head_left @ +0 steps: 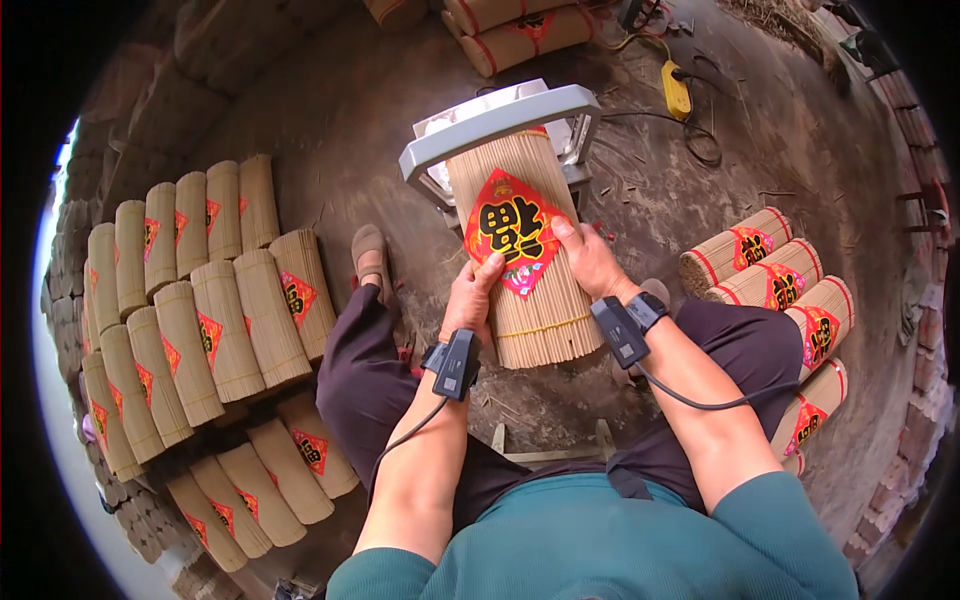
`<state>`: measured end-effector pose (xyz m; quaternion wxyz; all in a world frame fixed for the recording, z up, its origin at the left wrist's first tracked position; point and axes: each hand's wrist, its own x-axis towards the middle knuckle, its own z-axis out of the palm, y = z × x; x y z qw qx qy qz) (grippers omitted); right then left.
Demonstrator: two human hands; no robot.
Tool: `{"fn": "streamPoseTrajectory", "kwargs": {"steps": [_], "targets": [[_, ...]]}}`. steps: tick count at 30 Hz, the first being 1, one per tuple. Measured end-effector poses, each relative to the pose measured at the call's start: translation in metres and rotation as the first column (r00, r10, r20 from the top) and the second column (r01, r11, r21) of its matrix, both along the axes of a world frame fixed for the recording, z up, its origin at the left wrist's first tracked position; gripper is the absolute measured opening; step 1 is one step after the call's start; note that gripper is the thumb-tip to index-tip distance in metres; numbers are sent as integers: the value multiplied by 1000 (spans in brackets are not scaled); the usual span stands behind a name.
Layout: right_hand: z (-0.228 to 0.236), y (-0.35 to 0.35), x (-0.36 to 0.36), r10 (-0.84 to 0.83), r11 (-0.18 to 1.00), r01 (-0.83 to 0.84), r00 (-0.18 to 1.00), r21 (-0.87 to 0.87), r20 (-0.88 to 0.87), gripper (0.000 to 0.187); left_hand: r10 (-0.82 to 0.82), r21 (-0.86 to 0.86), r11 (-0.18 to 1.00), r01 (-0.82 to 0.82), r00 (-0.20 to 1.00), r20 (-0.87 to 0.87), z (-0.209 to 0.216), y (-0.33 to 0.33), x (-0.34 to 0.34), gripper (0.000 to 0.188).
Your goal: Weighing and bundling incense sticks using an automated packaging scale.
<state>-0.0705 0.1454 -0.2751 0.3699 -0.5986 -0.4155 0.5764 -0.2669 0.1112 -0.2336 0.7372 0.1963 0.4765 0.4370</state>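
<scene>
Well, at our twelve o'clock, the stick bundle [545, 310] shows a black-lettered red diamond label [512, 225]; our left hand [470, 298] and right hand [597, 262] clasp its sides, thumbs on top, fingers probably curled beneath.

Teal short-sleeved top [640, 545], dark purplish trousers [355, 365], brownish shoes [369, 255], black wrist boxes [457, 366] — strapped on, trailing black cables [715, 405]

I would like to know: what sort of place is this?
Probably a small packing workshop: the left hand and right hand hold a labelled bundle of thin sticks reaching under a grey frame, and similar bundles sit in rows at left.
</scene>
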Motion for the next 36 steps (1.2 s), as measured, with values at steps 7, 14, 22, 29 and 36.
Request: {"fn": "streamPoseTrajectory", "kwargs": {"steps": [7, 14, 22, 29, 36], "targets": [[18, 75, -9, -16, 997, 14, 1000, -69, -26, 69, 55, 0, 998, -55, 998, 23, 5, 63, 1, 56], [11, 103, -13, -39, 981, 17, 993, -195, -110, 51, 70, -43, 997, -69, 997, 27, -12, 89, 0, 58], [17, 103, -9, -6, 982, -45, 965, -185, -262, 45, 35, -3, 999, -35, 999, -12, -16, 97, 4, 60], [19, 101, -12, -66, 981, 23, 973, -192, -223, 45, -9, -25, 1000, 9, 1000, 0, -20, 101, 1, 59], [26, 98, -14, -116, 973, 51, 952, -227, -283, 45, -25, -12, 1000, 26, 1000, 5, -22, 103, 0, 60]]}}
